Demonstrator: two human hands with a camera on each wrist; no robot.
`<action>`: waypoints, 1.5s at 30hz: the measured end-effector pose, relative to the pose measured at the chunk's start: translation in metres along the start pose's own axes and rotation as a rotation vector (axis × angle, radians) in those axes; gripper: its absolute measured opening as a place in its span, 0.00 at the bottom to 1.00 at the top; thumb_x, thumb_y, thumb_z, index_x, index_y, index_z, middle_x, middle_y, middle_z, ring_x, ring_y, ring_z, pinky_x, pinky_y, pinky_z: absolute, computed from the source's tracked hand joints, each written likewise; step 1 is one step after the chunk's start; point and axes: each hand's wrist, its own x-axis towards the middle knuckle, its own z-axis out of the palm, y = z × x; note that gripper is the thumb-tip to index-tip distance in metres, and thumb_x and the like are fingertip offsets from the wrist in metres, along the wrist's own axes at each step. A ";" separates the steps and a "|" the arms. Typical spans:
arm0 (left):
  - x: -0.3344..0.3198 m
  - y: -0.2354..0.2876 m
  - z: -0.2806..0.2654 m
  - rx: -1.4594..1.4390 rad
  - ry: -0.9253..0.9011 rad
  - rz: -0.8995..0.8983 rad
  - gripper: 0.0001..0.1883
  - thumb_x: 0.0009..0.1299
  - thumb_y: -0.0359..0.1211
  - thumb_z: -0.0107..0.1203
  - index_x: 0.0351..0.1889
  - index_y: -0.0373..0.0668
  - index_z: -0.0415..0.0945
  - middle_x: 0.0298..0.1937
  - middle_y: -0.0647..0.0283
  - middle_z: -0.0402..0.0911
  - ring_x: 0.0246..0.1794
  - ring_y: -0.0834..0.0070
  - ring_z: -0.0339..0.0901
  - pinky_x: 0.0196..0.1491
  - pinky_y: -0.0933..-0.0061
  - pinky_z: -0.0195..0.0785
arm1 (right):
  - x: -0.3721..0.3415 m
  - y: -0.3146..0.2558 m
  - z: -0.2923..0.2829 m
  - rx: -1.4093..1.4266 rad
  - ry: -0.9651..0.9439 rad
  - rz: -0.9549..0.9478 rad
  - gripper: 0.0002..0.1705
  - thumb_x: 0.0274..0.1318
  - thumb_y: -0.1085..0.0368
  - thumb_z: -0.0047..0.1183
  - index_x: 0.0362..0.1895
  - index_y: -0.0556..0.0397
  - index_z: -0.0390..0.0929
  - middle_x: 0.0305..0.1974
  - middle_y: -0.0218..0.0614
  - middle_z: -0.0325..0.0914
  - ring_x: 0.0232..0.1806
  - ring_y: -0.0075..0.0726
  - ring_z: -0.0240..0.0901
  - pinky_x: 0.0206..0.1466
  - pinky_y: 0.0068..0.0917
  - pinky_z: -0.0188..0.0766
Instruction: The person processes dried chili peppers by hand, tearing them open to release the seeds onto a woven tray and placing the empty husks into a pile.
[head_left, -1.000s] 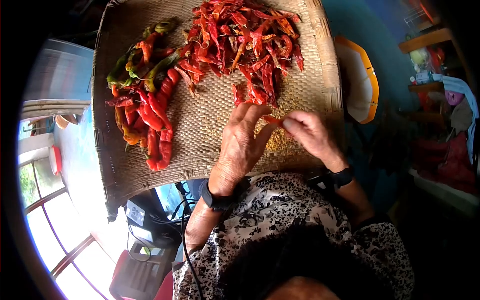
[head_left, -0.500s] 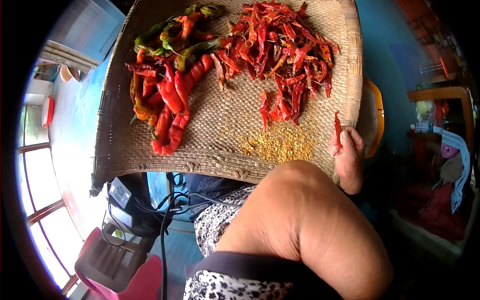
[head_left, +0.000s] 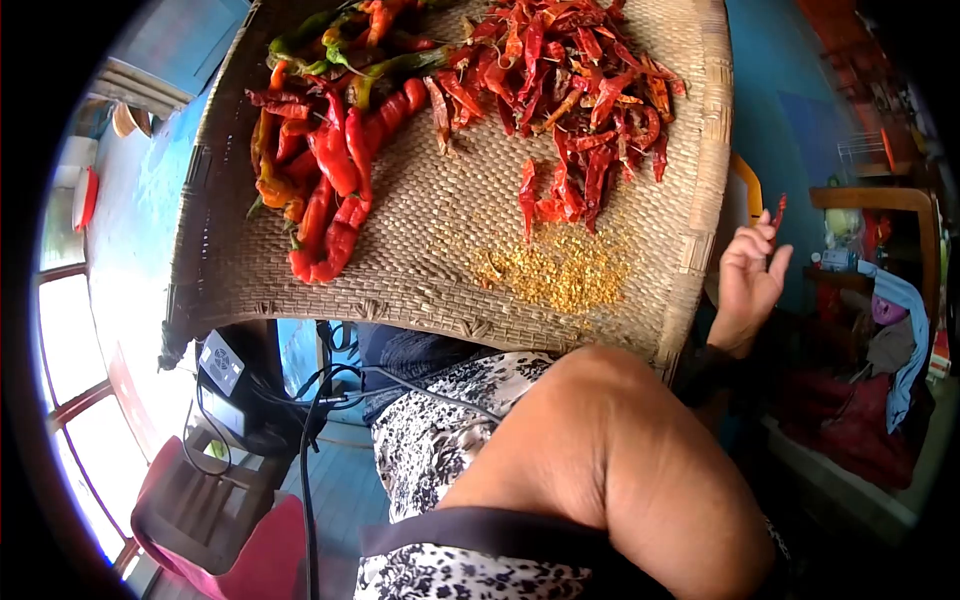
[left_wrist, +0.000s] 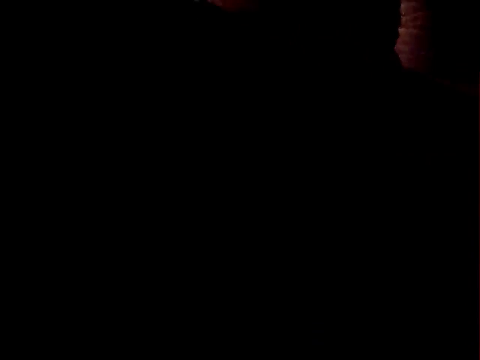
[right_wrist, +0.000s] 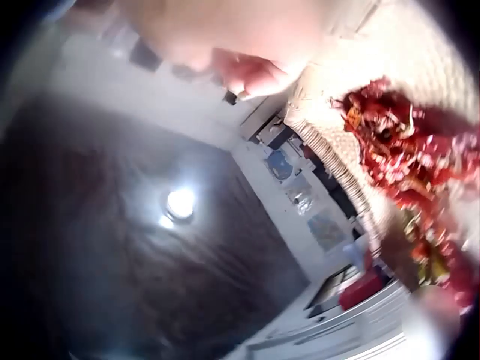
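The right hand [head_left: 748, 278] is just past the right side of the woven tray [head_left: 420, 245]. Its grip has one small dry red pepper [head_left: 780, 212], pinched by the fingers so the thin end sticks up. I think it is held out to the side to keep it out of the way of the bent left arm [head_left: 610, 440], which takes up the space by the near edge. (That arm hides a lot!)

I cannot tell what the left hand's grip is doing. The left wrist view is almost all dark, with only a dim patch of skin [left_wrist: 414, 36] at the top.

On the tray, the big shiny peppers [head_left: 335, 165], red with some green, lie on the left. The dry, wrinkly peppers [head_left: 590, 95] lie in a heap at the far right. There is a gap between most of the two piles, maybe so the soft ones and the dry ones do not get mixed up, though they come close at the top. Little yellow seeds [head_left: 565, 272] sit near the person, in front of the dry heap. That spot is easy to reach, and the tray's raised rim may help stop them from rolling off.
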 end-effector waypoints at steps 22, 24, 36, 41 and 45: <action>-0.242 0.059 -0.133 1.574 0.737 -1.259 0.09 0.65 0.34 0.58 0.36 0.39 0.74 0.34 0.54 0.77 0.31 0.58 0.79 0.32 0.62 0.73 | 0.002 0.145 -0.009 -2.347 -0.668 -0.399 0.07 0.50 0.68 0.60 0.29 0.55 0.75 0.27 0.43 0.74 0.28 0.50 0.75 0.29 0.41 0.70; -0.253 0.057 -0.134 1.680 0.694 -1.262 0.13 0.62 0.35 0.61 0.38 0.40 0.72 0.35 0.53 0.76 0.32 0.55 0.78 0.33 0.57 0.72 | 0.001 0.137 -0.010 -2.227 -0.600 -0.352 0.07 0.51 0.67 0.60 0.31 0.57 0.77 0.25 0.40 0.74 0.23 0.39 0.73 0.25 0.33 0.68; -0.266 0.050 -0.142 1.705 0.604 -1.335 0.10 0.60 0.27 0.57 0.39 0.41 0.72 0.34 0.51 0.77 0.31 0.52 0.78 0.32 0.57 0.72 | 0.003 0.065 -0.003 -0.764 0.051 -0.071 0.21 0.65 0.55 0.50 0.54 0.57 0.73 0.24 0.24 0.69 0.22 0.17 0.63 0.25 0.18 0.61; -0.246 0.059 -0.128 1.316 0.796 -1.152 0.07 0.63 0.24 0.58 0.37 0.38 0.72 0.29 0.55 0.80 0.27 0.64 0.80 0.31 0.67 0.72 | -0.020 0.117 -0.003 -1.712 -0.353 0.143 0.22 0.58 0.63 0.58 0.55 0.58 0.73 0.32 0.30 0.77 0.32 0.21 0.73 0.35 0.20 0.73; -0.236 0.058 -0.118 1.054 0.826 -1.121 0.06 0.65 0.24 0.57 0.39 0.37 0.72 0.30 0.55 0.81 0.27 0.67 0.81 0.30 0.69 0.72 | -0.021 0.125 -0.011 -1.487 -0.359 0.311 0.19 0.57 0.63 0.59 0.49 0.61 0.74 0.32 0.33 0.78 0.34 0.26 0.75 0.36 0.22 0.72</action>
